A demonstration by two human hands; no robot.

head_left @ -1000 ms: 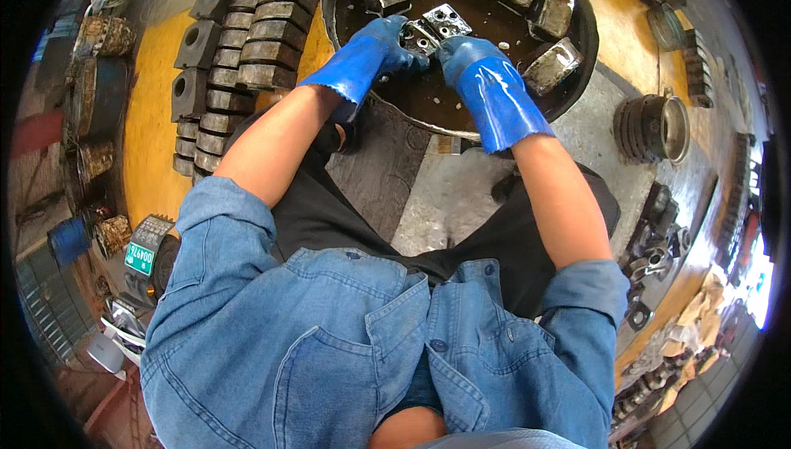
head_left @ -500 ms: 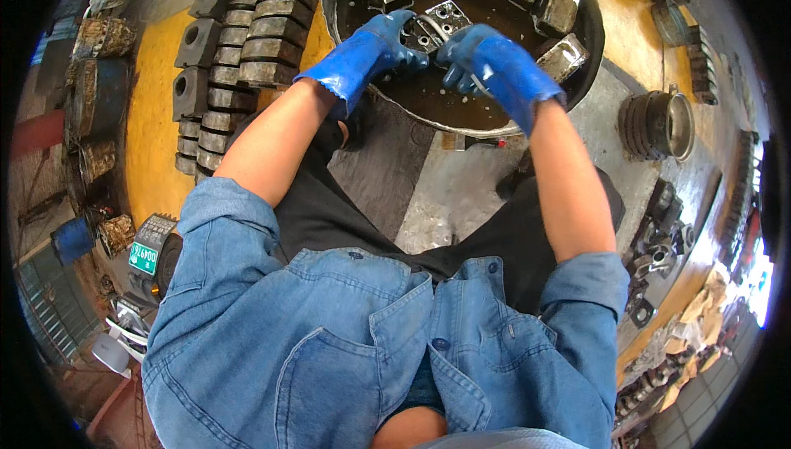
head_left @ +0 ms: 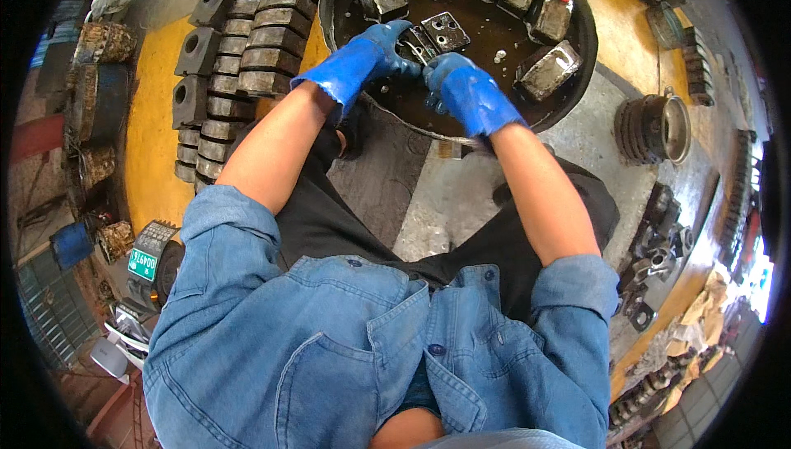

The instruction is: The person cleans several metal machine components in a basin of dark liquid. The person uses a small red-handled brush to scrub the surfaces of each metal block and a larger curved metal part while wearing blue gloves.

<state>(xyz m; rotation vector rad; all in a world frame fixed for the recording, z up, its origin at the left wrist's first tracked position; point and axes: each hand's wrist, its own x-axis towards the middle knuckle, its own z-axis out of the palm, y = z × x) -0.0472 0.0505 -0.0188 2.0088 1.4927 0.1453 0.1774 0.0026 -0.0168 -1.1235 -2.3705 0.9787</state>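
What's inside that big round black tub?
Dark brown liquid, grimy grey metal blocks, and a shiny metal piece with holes, held by the blue-gloved left hand. The liquid hides the bottom of the tub; the hand covers part of the piece.

Yellow-grey floor (head_left: pixel 152 119), metal blocks (head_left: pixel 273 41), round basin (head_left: pixel 588 49)

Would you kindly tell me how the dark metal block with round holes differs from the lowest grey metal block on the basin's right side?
The dark holed metal block shows several round openings; the grey metal block shows none on its visible faces. The dark block is gripped by the blue-gloved left hand; the grey block lies untouched. Both have shiny surfaces.
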